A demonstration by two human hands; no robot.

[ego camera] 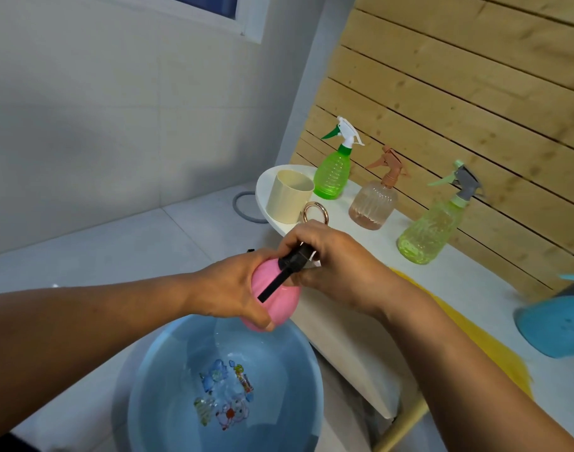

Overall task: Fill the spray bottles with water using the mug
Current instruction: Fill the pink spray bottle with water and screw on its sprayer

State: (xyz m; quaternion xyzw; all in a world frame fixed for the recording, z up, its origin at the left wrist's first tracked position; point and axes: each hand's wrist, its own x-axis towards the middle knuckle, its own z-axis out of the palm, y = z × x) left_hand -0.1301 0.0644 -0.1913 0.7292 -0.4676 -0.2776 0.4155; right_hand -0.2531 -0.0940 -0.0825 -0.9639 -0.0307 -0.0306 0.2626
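- Left hand (228, 288) grips pink spray bottle (272, 298) over water-filled blue basin (227, 383)
- Right hand (328, 259) curled round black sprayer head (294, 261); likely unscrewing or re-fitting, can't tell which
- Cream mug (289, 195) on table (458, 282) near its rounded end; reaching it next looks unobstructed

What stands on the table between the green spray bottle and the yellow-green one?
In the head view, the peach spray bottle stands between the green spray bottle and the yellow-green spray bottle.

Glossy pink plastic bottle (276, 298); knotty wood slat wall (475, 93); translucent blue basin (148, 386).
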